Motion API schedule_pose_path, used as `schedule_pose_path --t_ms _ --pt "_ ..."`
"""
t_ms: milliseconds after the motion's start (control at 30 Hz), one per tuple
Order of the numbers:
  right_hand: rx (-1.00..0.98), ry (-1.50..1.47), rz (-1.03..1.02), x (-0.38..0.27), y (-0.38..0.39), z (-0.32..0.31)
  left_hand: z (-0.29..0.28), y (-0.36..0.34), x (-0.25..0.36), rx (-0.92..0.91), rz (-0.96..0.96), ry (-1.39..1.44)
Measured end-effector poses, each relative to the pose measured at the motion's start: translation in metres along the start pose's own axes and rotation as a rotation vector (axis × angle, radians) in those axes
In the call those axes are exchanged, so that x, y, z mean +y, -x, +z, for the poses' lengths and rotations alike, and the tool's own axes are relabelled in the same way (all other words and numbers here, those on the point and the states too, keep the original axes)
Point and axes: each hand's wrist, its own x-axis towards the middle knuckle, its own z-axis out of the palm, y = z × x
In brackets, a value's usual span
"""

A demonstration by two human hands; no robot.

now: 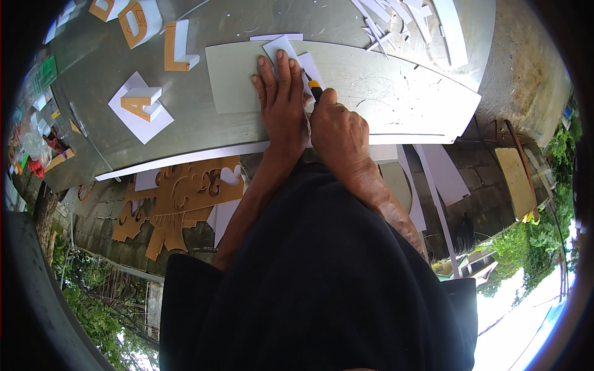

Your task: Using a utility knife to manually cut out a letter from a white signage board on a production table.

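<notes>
My left hand [283, 114] lies with its fingers stretched out over a small white board piece [278, 44], pressing it onto a larger pale sheet [232, 77]. In my right hand [340, 133] is a utility knife [315, 88] with a yellow and black body, its tip pointing away from me beside the left fingers. The blade meets or nearly meets a second white strip [307, 60] next to the held piece; the exact contact is too small to tell. Dark scratches and specks mark the right part of the sheet.
On the metal table [204, 130], a brown-faced white letter A [141, 106] rests on a white square, with more block letters [179, 46] behind it. White offcuts [402, 18] lie at the far right. Below the table's near edge are brown cut-out sheets [185, 191] and long white strips [438, 210].
</notes>
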Motion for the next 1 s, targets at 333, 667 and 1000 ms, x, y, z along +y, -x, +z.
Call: schedule_pose_path --t_ms 333,667,1000 --pt "-0.054 0.016 0.095 -0.0054 0.0043 -0.0026 0.0011 -0.0020 -0.0006 -0.035 0.013 -0.035" --pt "-0.047 -0.064 0.111 -0.0034 0.0045 -0.0054 -0.0004 -0.0013 0.0005 -0.074 0.009 -0.036" --pt "-0.124 -0.112 0.124 -0.0027 0.0083 -0.0082 -0.0009 -0.0019 0.0012 -0.049 0.018 -0.042"
